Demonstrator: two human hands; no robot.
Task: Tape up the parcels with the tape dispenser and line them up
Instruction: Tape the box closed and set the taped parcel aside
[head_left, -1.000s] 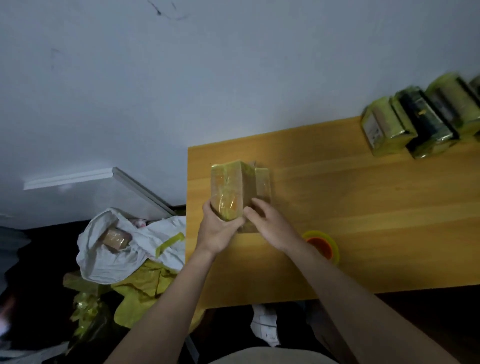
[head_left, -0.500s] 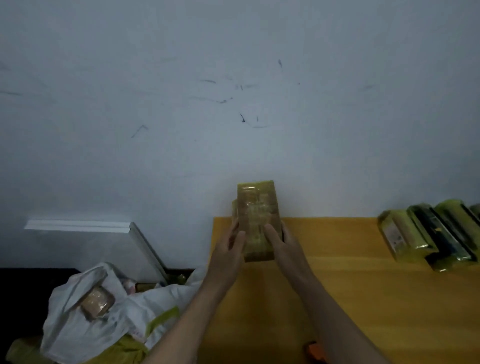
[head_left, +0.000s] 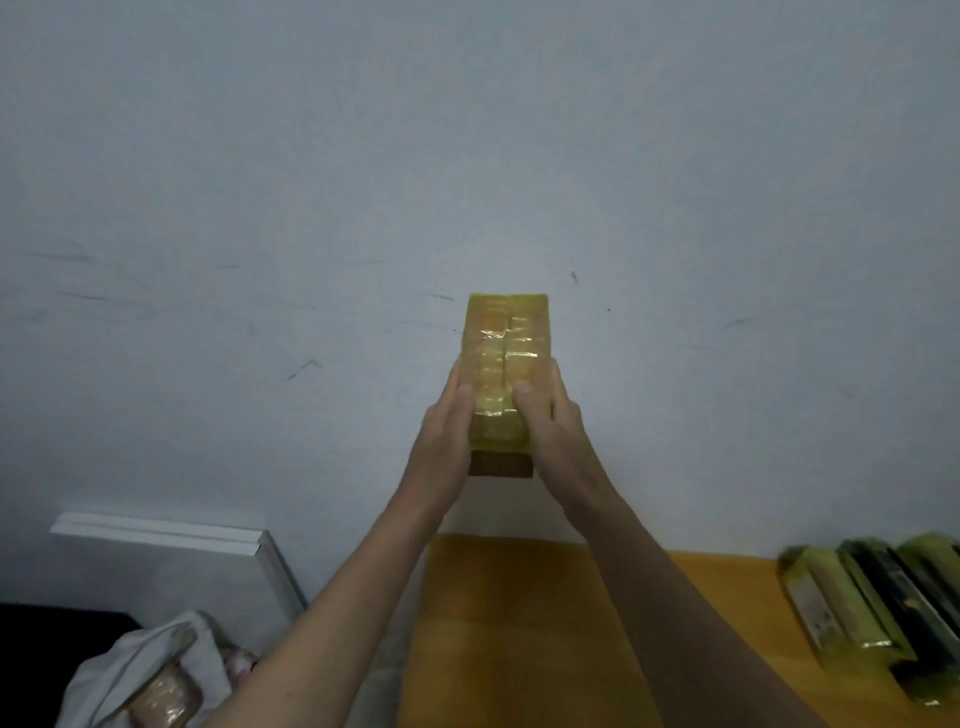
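Observation:
A box-shaped parcel (head_left: 506, 358) wrapped in yellow tape is held upright in the air in front of the wall, well above the wooden table (head_left: 498, 639). My left hand (head_left: 447, 436) grips its left side with the thumb on the front face. My right hand (head_left: 553, 431) grips its right side, thumb also on the front. The parcel's bottom end shows bare brown cardboard. No tape dispenser is in view.
Three taped parcels (head_left: 878, 618) stand in a row at the table's right edge. On the floor at lower left lies a white bag (head_left: 135, 670) with a brown parcel (head_left: 163, 696) in it. A white panel (head_left: 171, 551) leans on the wall.
Both hands have lifted the parcel from the table up in front of the wall, and the view has tilted upward. The red and yellow tape dispenser has dropped out of view.

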